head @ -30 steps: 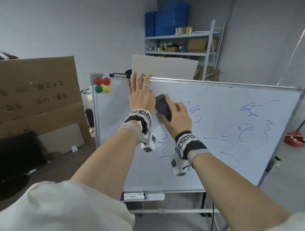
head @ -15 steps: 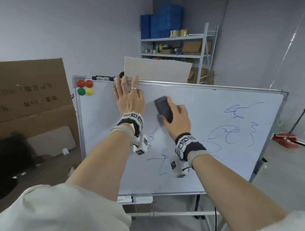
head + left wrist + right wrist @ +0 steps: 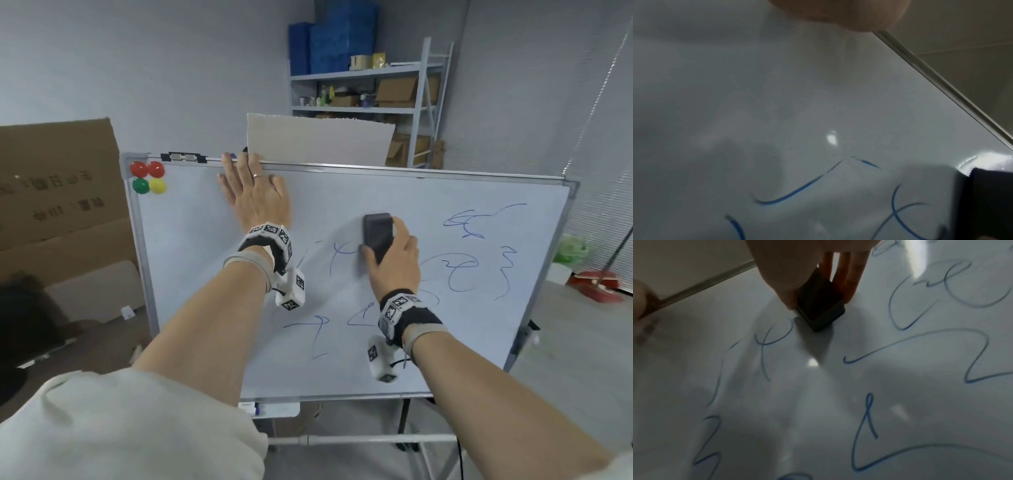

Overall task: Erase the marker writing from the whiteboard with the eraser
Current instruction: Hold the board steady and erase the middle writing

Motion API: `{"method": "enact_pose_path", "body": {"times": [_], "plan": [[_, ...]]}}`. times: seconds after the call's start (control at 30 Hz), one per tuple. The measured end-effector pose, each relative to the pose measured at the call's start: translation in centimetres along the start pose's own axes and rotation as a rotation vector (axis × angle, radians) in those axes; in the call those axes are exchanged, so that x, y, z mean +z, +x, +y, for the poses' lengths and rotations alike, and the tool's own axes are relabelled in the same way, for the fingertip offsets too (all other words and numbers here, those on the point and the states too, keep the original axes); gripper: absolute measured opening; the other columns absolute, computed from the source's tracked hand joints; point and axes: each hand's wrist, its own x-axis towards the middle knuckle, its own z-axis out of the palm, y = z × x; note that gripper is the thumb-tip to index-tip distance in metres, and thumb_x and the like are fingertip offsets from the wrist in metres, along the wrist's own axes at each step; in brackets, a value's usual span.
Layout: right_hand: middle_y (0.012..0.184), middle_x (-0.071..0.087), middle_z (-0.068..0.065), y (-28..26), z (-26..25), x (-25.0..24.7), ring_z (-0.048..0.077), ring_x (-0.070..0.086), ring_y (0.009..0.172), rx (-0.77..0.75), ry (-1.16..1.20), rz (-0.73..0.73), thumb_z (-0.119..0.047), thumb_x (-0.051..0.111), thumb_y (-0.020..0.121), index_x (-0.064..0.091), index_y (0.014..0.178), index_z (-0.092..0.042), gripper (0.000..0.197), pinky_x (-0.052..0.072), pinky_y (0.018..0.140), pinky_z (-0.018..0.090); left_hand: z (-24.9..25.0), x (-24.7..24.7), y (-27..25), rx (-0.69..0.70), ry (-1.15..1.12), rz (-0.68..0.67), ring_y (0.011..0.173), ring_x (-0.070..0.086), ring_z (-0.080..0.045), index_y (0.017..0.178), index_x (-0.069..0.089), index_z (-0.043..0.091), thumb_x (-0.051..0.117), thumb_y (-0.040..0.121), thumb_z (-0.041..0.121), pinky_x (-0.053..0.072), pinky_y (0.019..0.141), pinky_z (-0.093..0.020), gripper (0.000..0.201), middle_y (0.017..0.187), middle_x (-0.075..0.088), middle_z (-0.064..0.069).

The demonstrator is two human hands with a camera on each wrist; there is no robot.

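A whiteboard [image 3: 191, 274] on a wheeled stand fills the middle of the head view. Blue marker scribbles [image 3: 459, 267] cover its centre and right part; more blue marker scribbles [image 3: 865, 431] show in the right wrist view. My right hand [image 3: 394, 260] grips a black eraser [image 3: 376, 233] and presses it flat on the board, the eraser [image 3: 818, 305] held between thumb and fingers. My left hand [image 3: 253, 195] lies flat on the upper left of the board, fingertips at the top frame. In the left wrist view only the heel of the palm [image 3: 838, 14] and the board [image 3: 777, 97] show.
Red, green and yellow magnets [image 3: 148, 178] sit in the board's top left corner. A marker [image 3: 251, 407] lies on the tray below. Cardboard boxes [image 3: 61, 192] stand to the left, a metal shelf [image 3: 370, 89] behind, a red dustpan [image 3: 596, 284] on the floor at right.
My right hand has slid the eraser to the right and down across the board; scribbles near the upper centre are gone. My left hand stays flat near the top edge.
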Motion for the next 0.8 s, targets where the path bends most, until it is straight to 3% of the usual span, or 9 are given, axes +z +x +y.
{"method": "enact_pose_path", "body": {"times": [0.17, 0.27, 0.4, 0.57, 0.63, 0.7, 0.8], "plan": [[0.122, 0.047, 0.006, -2.6, -3.7, 4.3, 0.031, 0.05, 0.11, -0.314, -0.096, -0.253, -0.048, 0.069, 0.086, 0.035, 0.144, -0.036, 0.068, 0.052, 0.075, 0.041, -1.9, -0.3, 0.4, 0.053, 0.031, 0.004, 0.151, 0.016, -0.026, 0.145, 0.04, 0.017, 0.031, 0.083, 0.021, 0.014, 0.122, -0.045, 0.063, 0.154, 0.035, 0.003], [0.126, 0.049, 0.005, -1.5, -2.9, 3.6, 0.029, 0.047, 0.115, -0.316, -0.127, -0.208, -0.052, 0.064, 0.088, 0.033, 0.146, -0.038, 0.067, 0.051, 0.078, 0.041, -3.2, -0.1, 0.5, 0.124, 0.057, 0.001, 0.151, 0.017, -0.026, 0.147, 0.039, 0.019, 0.033, 0.085, 0.018, 0.016, 0.122, -0.043, 0.063, 0.155, 0.034, 0.004], [0.119, 0.05, 0.008, 0.5, -2.3, 2.9, 0.029, 0.046, 0.107, -0.234, -0.096, 0.011, -0.042, 0.069, 0.087, 0.037, 0.147, -0.04, 0.069, 0.048, 0.083, 0.04, -3.1, 0.1, 0.7, 0.158, 0.065, 0.022, 0.15, 0.022, -0.027, 0.145, 0.043, 0.017, 0.034, 0.082, 0.018, 0.016, 0.122, -0.042, 0.064, 0.153, 0.039, 0.001], [0.103, 0.055, 0.003, -2.4, -4.7, 7.3, 0.027, 0.049, 0.094, -0.629, -0.146, -0.165, -0.028, 0.082, 0.073, 0.053, 0.138, -0.038, 0.071, 0.05, 0.077, 0.039, -3.8, 0.3, 1.0, 0.188, 0.081, -0.006, 0.151, 0.018, -0.028, 0.148, 0.037, 0.016, 0.035, 0.082, 0.016, 0.014, 0.123, -0.042, 0.066, 0.156, 0.034, 0.001], [0.101, 0.057, 0.002, -2.8, -4.8, 7.9, 0.025, 0.05, 0.093, -0.69, -0.19, -0.178, -0.026, 0.084, 0.071, 0.055, 0.136, -0.038, 0.073, 0.049, 0.076, 0.037, -4.5, 0.2, 1.1, 0.214, 0.085, -0.015, 0.151, 0.017, -0.028, 0.15, 0.034, 0.017, 0.035, 0.083, 0.016, 0.014, 0.124, -0.042, 0.067, 0.157, 0.032, 0.001], [0.103, 0.057, 0.002, -1.7, -4.8, 7.2, 0.026, 0.05, 0.093, -0.704, -0.197, -0.109, -0.03, 0.082, 0.075, 0.054, 0.137, -0.038, 0.069, 0.047, 0.076, 0.038, -4.5, 0.1, 1.1, 0.223, 0.082, -0.024, 0.151, 0.016, -0.029, 0.15, 0.034, 0.016, 0.034, 0.081, 0.017, 0.014, 0.123, -0.043, 0.069, 0.157, 0.032, 0.001], [0.11, 0.055, 0.005, 0.8, -5.0, 5.5, 0.027, 0.047, 0.095, -0.512, -0.143, 0.054, -0.036, 0.075, 0.083, 0.049, 0.142, -0.036, 0.064, 0.044, 0.08, 0.037, -4.4, 0.0, 1.1, 0.227, 0.073, -0.051, 0.151, 0.016, -0.03, 0.15, 0.034, 0.015, 0.034, 0.08, 0.018, 0.014, 0.123, -0.044, 0.07, 0.157, 0.031, 0.001]]}}
